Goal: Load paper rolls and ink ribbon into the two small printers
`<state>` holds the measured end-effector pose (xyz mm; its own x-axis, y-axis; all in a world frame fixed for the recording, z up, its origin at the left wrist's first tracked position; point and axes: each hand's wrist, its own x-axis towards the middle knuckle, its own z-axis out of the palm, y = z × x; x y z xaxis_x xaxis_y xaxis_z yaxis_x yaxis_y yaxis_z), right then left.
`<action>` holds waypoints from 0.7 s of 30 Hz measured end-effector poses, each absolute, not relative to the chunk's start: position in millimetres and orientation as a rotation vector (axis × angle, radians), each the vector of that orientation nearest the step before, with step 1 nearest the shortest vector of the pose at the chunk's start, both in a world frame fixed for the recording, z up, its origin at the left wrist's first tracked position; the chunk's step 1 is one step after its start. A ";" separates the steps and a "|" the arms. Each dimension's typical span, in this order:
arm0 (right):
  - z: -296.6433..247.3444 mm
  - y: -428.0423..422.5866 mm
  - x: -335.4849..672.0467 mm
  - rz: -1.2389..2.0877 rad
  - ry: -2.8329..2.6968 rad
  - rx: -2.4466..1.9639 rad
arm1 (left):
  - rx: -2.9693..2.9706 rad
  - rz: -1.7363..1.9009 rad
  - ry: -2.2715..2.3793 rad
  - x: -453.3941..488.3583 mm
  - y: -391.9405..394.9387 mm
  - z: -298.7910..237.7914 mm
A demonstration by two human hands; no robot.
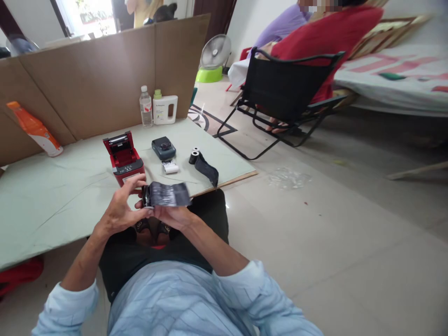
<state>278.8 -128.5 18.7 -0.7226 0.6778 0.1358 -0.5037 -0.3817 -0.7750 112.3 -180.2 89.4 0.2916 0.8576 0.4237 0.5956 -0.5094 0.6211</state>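
Both my hands hold a black roll with a dark printed strip (167, 194) unwound to the right, just above my lap. My left hand (121, 209) pinches the roll's left end with curled fingers. My right hand (173, 215) supports the strip from below, fingers closed under it. Right behind my hands a red label printer (123, 158) stands on the pale green board (52, 186) with its lid open. Beyond it lie a small dark grey printer (163, 148), a white paper roll (170, 167) and another black roll with a loose tail (205, 165).
A cardboard wall (91, 79) backs the board, with a water bottle (146, 107), a white jug (164, 108) and an orange bottle (35, 129) against it. To the right sit a person in red on a black folding chair (283, 93), a fan (215, 53) and a mattress (395, 79).
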 end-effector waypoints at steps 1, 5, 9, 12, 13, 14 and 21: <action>19.7 -129.2 280.3 2.197 -1.066 -0.214 | 2.129 1.154 1.277 110.4 -179.7 84.9; 13.4 -126.5 282.3 2.224 -1.029 -0.211 | 2.231 1.057 1.317 107.2 -175.0 83.8; 2.5 -119.2 280.7 2.040 -1.068 -0.293 | 2.600 0.656 1.396 113.1 -166.9 103.5; 1.0 -114.2 279.7 1.936 -1.109 -0.362 | 2.763 0.332 1.470 124.9 -162.4 115.6; 1.4 -112.9 279.1 1.923 -1.113 -0.384 | 2.792 0.226 1.497 129.7 -161.4 117.9; 1.8 -111.9 278.1 1.906 -1.112 -0.409 | 2.810 0.128 1.528 134.5 -160.6 119.5; -1.1 -112.5 267.7 1.891 -1.042 -0.501 | 2.717 0.069 1.574 135.0 -153.3 115.1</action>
